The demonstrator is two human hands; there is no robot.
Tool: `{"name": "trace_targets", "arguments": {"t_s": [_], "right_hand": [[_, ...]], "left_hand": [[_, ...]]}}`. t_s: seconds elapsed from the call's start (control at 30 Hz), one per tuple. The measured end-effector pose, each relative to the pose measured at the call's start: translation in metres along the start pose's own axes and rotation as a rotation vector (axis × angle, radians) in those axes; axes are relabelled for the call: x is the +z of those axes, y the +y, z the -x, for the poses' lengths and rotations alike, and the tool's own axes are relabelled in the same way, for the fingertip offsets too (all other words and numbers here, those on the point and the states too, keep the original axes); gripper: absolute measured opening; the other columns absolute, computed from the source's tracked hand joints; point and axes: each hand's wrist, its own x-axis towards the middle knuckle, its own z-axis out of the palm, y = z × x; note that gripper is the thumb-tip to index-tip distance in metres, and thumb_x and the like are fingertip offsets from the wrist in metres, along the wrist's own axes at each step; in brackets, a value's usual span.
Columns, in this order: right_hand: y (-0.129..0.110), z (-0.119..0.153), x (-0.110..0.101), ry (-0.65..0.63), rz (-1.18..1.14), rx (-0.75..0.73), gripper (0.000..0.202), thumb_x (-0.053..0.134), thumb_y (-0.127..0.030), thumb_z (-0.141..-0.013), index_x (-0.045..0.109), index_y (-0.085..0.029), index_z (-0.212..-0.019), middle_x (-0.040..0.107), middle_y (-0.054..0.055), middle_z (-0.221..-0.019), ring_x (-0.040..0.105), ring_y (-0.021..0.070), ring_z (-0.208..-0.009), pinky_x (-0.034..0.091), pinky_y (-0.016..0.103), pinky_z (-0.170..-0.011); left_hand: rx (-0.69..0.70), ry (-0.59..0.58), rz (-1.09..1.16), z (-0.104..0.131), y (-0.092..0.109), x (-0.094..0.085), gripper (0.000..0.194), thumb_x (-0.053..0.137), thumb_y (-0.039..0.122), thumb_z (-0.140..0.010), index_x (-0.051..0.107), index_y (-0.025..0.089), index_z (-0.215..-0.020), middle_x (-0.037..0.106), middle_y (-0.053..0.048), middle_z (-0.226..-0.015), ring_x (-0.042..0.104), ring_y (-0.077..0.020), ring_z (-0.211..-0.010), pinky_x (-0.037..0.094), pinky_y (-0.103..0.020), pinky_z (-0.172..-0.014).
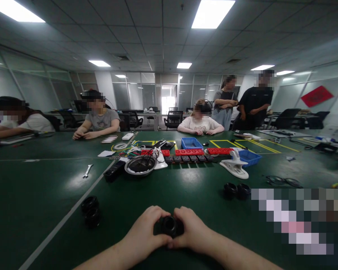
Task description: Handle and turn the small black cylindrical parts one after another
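In the head view, a small black round part with a hollow centre (169, 225) is held low over the green table, between my two hands. My left hand (145, 229) is closed on its left side, thumb at the near edge and fingers at the far edge. Closed around the right side is my right hand (192, 228), and the two thumbs almost meet in front. Dark portions of the part show on both sides of the hole, partly hidden by the fingers. Two similar black parts (91, 217) sit together to the left, and two more black parts (243, 191) stand side by side to the right.
Farther off are a wrench (87, 171), a round dark pan (140, 165), a white clip stand (234, 168), red socket strips (189, 152) and a blue tray (192, 143). Eyeglasses (283, 181) lie to the right. Several people sit or stand beyond the table.
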Motion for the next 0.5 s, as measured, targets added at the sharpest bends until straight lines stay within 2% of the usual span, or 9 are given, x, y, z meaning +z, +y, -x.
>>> {"name": "trace_targets", "arguments": {"t_s": [0.1,0.17,0.23,0.3,0.4,0.5], "right_hand": [[-0.009,0.003,0.005,0.107,0.141,0.013,0.046,0.071,-0.054,-0.053,0.054,-0.016,-0.074,0.053,0.002,-0.074,0.046,0.0179,-0.069,0.034,0.029,-0.062],[-0.011,0.006,0.003,0.126,0.142,-0.028,0.049,0.070,-0.055,-0.054,0.054,-0.016,-0.079,0.055,0.003,-0.080,0.047,0.0199,-0.074,0.035,0.031,-0.067],[-0.008,0.007,-0.002,0.083,0.069,-0.099,0.054,0.071,-0.053,-0.055,0.054,-0.018,-0.093,0.055,0.003,-0.089,0.047,0.0209,-0.081,0.036,0.032,-0.072],[-0.003,0.007,-0.009,-0.015,-0.025,-0.171,0.052,0.073,-0.044,-0.058,0.053,-0.020,-0.100,0.054,0.002,-0.093,0.048,0.0198,-0.084,0.036,0.030,-0.074],[0.007,0.003,-0.018,-0.165,-0.133,-0.223,0.035,0.075,-0.030,-0.060,0.058,-0.019,-0.088,0.053,-0.001,-0.084,0.049,0.0167,-0.081,0.037,0.025,-0.070],[0.012,-0.001,-0.019,-0.193,-0.195,-0.159,0.031,0.077,-0.028,-0.056,0.059,-0.017,-0.079,0.051,-0.003,-0.079,0.048,0.0148,-0.076,0.036,0.022,-0.063]], "left_hand": [[-0.071,0.063,-0.034,0.001,0.001,0.004,0.034,0.071,0.023,-0.062,0.059,0.019,-0.093,0.055,-0.002,-0.091,0.049,-0.0201,-0.087,0.038,-0.027,-0.075],[-0.071,0.061,-0.039,0.001,0.002,0.003,0.033,0.070,0.025,-0.063,0.059,0.019,-0.093,0.055,-0.002,-0.090,0.049,-0.0201,-0.087,0.038,-0.027,-0.075],[-0.029,0.033,-0.035,0.001,0.002,0.000,0.033,0.070,0.026,-0.064,0.059,0.020,-0.094,0.055,-0.002,-0.091,0.048,-0.0200,-0.088,0.038,-0.027,-0.076],[0.024,-0.016,-0.023,0.000,0.003,-0.004,0.034,0.069,0.027,-0.065,0.058,0.021,-0.097,0.054,-0.001,-0.092,0.048,-0.0192,-0.088,0.037,-0.027,-0.077],[0.067,-0.088,0.003,0.001,0.003,-0.009,0.036,0.069,0.025,-0.066,0.058,0.024,-0.100,0.053,0.001,-0.091,0.048,-0.0177,-0.087,0.037,-0.025,-0.075],[0.069,-0.121,0.007,0.002,0.003,-0.009,0.037,0.070,0.027,-0.065,0.058,0.026,-0.100,0.052,0.002,-0.090,0.049,-0.0174,-0.086,0.037,-0.024,-0.073]]}}
